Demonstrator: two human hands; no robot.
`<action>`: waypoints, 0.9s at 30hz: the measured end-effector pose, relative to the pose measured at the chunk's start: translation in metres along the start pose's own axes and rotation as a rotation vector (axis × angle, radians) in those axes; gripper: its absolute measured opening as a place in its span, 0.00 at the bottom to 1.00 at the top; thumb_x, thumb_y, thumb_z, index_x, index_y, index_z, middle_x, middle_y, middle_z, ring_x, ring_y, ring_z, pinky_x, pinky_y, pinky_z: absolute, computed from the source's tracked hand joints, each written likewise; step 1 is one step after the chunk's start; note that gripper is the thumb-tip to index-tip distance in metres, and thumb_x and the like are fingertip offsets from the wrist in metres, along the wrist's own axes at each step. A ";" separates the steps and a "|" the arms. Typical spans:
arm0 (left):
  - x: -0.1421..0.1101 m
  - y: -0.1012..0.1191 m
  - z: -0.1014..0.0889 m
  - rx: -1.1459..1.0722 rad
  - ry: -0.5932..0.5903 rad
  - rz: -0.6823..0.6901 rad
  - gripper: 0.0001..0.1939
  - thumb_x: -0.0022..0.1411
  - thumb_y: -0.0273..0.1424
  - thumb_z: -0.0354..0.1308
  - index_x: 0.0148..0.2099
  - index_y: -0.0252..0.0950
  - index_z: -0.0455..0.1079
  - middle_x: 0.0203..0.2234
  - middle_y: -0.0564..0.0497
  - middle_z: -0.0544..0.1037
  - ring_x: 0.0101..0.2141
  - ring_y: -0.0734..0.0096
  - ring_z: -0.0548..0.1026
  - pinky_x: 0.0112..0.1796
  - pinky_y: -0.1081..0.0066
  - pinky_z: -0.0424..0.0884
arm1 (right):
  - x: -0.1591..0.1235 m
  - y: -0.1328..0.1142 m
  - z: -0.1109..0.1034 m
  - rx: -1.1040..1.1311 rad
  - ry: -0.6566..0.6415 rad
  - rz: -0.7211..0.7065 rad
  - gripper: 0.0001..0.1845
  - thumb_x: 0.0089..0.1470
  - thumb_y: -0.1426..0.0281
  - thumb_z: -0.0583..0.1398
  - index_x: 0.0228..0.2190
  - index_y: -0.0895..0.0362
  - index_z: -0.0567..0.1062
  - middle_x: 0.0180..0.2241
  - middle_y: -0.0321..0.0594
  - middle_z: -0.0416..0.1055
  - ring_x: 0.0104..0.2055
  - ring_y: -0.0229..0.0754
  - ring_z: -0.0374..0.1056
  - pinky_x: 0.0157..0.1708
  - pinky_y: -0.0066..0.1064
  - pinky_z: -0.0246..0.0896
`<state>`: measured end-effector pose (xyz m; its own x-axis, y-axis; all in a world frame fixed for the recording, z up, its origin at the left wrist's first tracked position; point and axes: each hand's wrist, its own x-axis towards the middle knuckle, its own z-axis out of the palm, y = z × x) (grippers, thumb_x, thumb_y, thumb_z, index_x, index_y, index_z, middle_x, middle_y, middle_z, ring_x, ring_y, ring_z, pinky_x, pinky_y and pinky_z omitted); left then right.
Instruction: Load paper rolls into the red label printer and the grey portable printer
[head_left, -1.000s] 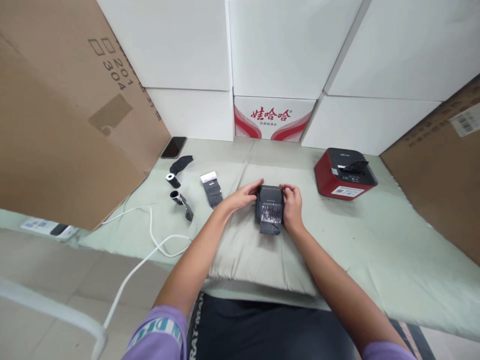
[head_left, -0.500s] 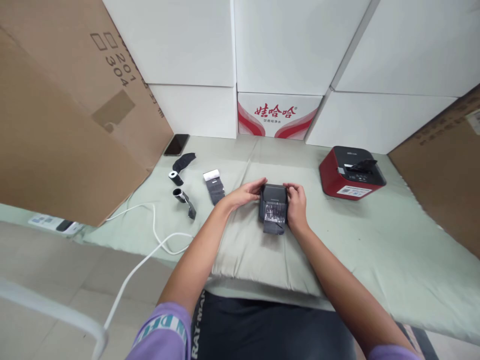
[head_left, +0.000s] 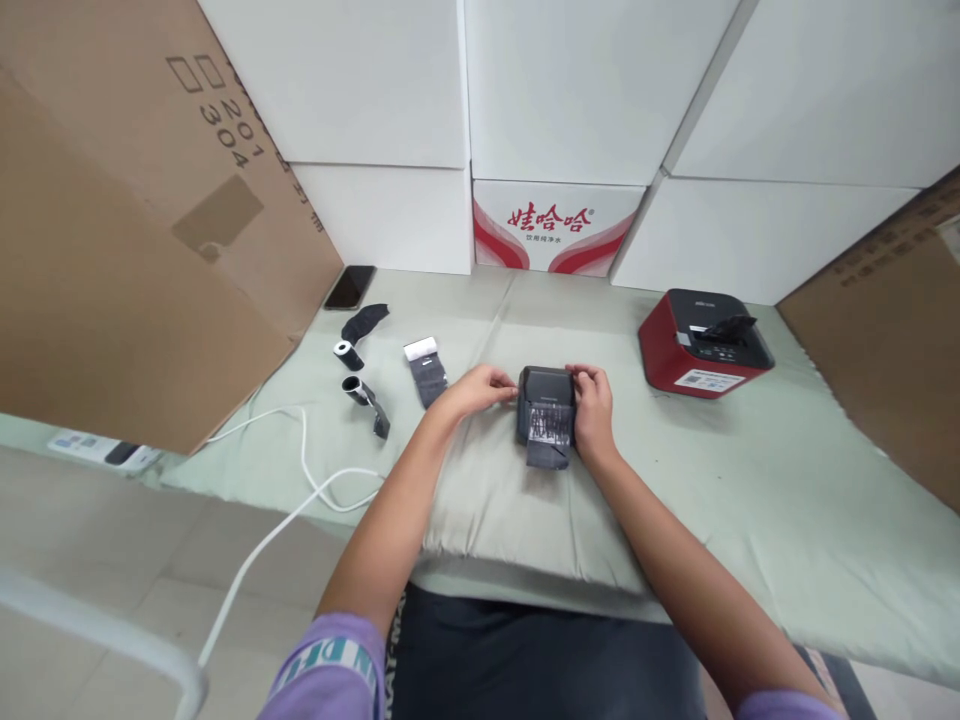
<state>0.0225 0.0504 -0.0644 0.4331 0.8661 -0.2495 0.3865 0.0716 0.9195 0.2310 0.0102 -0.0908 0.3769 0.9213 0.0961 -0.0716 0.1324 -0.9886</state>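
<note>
A small black receipt printer (head_left: 549,384) is on the cloth-covered table, a strip of dark printed paper (head_left: 549,430) hanging from its near end. Fingers bent and drawn together, my left hand (head_left: 480,388) has its tips at the printer's left side; whatever lies between them is hidden. My right hand (head_left: 592,408) grips the printer's right side, with its fingers curled round the far right corner. Left of my hands lie a partly unrolled paper roll (head_left: 427,372) with a dark strip, a second paper roll (head_left: 355,390) and a third paper roll (head_left: 349,355).
A red and black printer (head_left: 701,345) stands on the right, dark paper curling from its top. A phone (head_left: 350,287) lies at the back left. White boxes (head_left: 555,225) line the back, and a cardboard box (head_left: 150,220) blocks the left. A white cable (head_left: 304,440) crosses the front-left edge.
My left hand has drawn back from the printer's far left corner, its fingers now bent together at the side. My right hand keeps its grip, and the printer stays in place.
</note>
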 end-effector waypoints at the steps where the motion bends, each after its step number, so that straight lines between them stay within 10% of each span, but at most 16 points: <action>1: -0.001 0.002 0.000 0.006 -0.023 -0.008 0.11 0.57 0.36 0.65 0.35 0.32 0.77 0.25 0.50 0.79 0.26 0.73 0.73 0.30 0.73 0.65 | 0.000 0.000 0.000 -0.001 0.000 0.001 0.15 0.56 0.55 0.57 0.38 0.52 0.73 0.43 0.39 0.75 0.48 0.46 0.69 0.51 0.40 0.64; 20: -0.012 0.018 0.015 -0.145 -0.149 -0.252 0.08 0.71 0.36 0.50 0.38 0.40 0.59 0.16 0.58 0.70 0.14 0.81 0.55 0.19 0.78 0.45 | -0.001 -0.003 0.000 -0.020 0.004 0.023 0.15 0.57 0.56 0.56 0.39 0.53 0.72 0.43 0.40 0.76 0.46 0.43 0.71 0.52 0.40 0.64; 27: -0.018 0.021 0.003 0.082 0.042 -0.036 0.07 0.62 0.26 0.59 0.43 0.34 0.73 0.32 0.49 0.82 0.32 0.72 0.78 0.33 0.76 0.69 | 0.000 -0.001 -0.001 -0.079 -0.008 -0.018 0.17 0.58 0.54 0.55 0.40 0.53 0.71 0.44 0.41 0.76 0.47 0.44 0.70 0.51 0.39 0.64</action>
<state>0.0253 0.0348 -0.0414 0.3843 0.8836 -0.2674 0.4669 0.0638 0.8820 0.2322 0.0091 -0.0899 0.3697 0.9221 0.1144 0.0081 0.1200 -0.9927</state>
